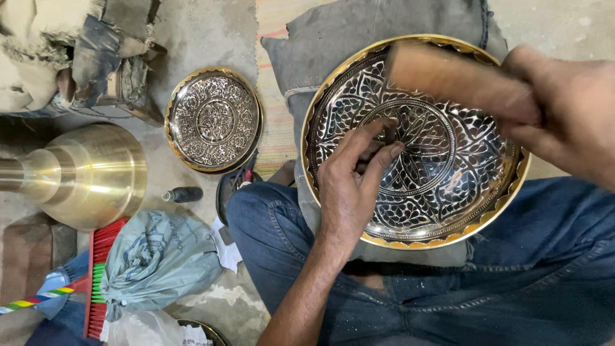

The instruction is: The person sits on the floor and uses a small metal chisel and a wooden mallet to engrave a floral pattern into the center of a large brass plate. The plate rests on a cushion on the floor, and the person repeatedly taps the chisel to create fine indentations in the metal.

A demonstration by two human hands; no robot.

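A large round metal plate (474,192) with black-and-silver leaf engraving and a gold scalloped rim rests on my lap over a grey cloth. My left hand (352,179) pinches a thin metal punch, mostly hidden by the fingers, against the plate's centre medallion. Above the plate's upper right, my right hand (564,109) grips a wooden mallet (448,74), blurred with motion, its head over the plate's upper part.
A smaller engraved plate (214,120) lies on the concrete floor to the left. A big brass vessel (83,173) stands at far left. A small dark bottle (184,194), a crumpled plastic bag (154,256) and a red brush (99,275) lie near my left knee.
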